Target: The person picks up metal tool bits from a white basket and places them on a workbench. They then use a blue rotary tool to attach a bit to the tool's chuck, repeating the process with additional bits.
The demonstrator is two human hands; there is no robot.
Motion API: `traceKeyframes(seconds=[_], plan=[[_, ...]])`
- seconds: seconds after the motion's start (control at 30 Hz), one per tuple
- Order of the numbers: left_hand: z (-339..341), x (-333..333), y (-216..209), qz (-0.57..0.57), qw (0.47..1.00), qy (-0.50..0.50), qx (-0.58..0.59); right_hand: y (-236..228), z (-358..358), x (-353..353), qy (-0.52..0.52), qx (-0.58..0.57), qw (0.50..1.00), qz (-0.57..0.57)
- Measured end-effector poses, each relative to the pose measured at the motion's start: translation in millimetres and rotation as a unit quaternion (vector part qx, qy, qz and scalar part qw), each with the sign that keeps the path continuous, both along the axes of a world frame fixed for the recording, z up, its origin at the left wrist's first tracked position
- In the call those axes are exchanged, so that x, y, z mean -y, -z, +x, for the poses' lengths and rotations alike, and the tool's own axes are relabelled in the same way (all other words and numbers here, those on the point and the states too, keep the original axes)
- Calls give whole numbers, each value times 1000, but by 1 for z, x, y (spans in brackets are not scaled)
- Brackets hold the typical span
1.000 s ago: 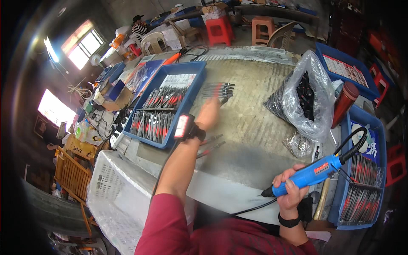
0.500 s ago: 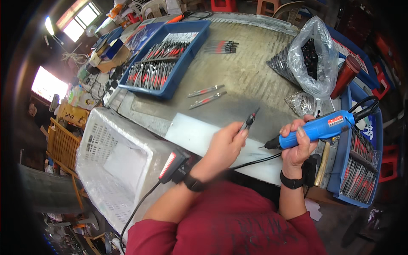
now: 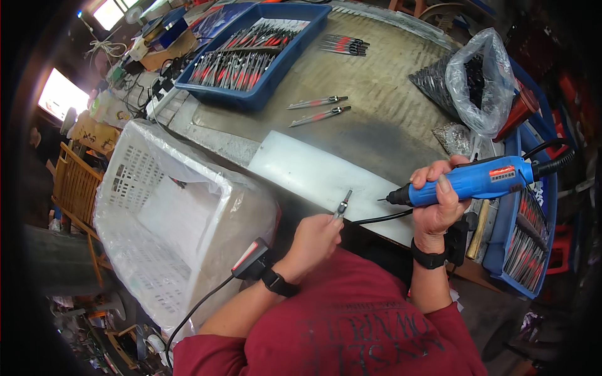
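My left hand (image 3: 313, 241) is closed on a slim metallic pen-shaped piece (image 3: 343, 203), its end standing up from the fingers over the near edge of the white board (image 3: 295, 164). In my right hand (image 3: 440, 203) is a blue electric screwdriver (image 3: 470, 188), gripped round its body. The thin bit points left, a short way from the metallic piece and apart from it. Beyond the board, two similar grey-and-red pieces (image 3: 320, 116) lie side by side on the table (image 3: 276, 94). A bundle of such pieces (image 3: 343, 44) lies farther back.
A blue tray (image 3: 251, 100) of these pieces stands far left, another blue bin (image 3: 511, 279) at the right. A lined white basket (image 3: 213, 219) sits at the left, a small dark-and-red item (image 3: 177, 182) inside. A clear bag (image 3: 489, 94) of black parts stands back right.
My left hand has drawn nearer to my body and lowered, with the piece. The screwdriver has shifted slightly left. A dark-and-red item now shows in the basket. The view has tilted.
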State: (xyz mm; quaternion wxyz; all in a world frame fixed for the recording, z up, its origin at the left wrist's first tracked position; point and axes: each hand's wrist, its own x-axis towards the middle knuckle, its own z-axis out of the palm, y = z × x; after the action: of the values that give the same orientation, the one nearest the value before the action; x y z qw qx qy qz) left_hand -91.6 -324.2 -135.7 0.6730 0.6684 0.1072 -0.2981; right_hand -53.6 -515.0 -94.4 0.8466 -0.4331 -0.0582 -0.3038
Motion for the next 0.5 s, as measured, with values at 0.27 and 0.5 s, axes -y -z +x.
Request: traceKeyframes(seconds=[0.27,0.5], plan=[[6,-3,1,-59,996,4,-61,0,2,-18,-73,12,997,-7],[11,-6,-2,-47,996,27,-68,-5,3,-31,-112,17,993,-21]])
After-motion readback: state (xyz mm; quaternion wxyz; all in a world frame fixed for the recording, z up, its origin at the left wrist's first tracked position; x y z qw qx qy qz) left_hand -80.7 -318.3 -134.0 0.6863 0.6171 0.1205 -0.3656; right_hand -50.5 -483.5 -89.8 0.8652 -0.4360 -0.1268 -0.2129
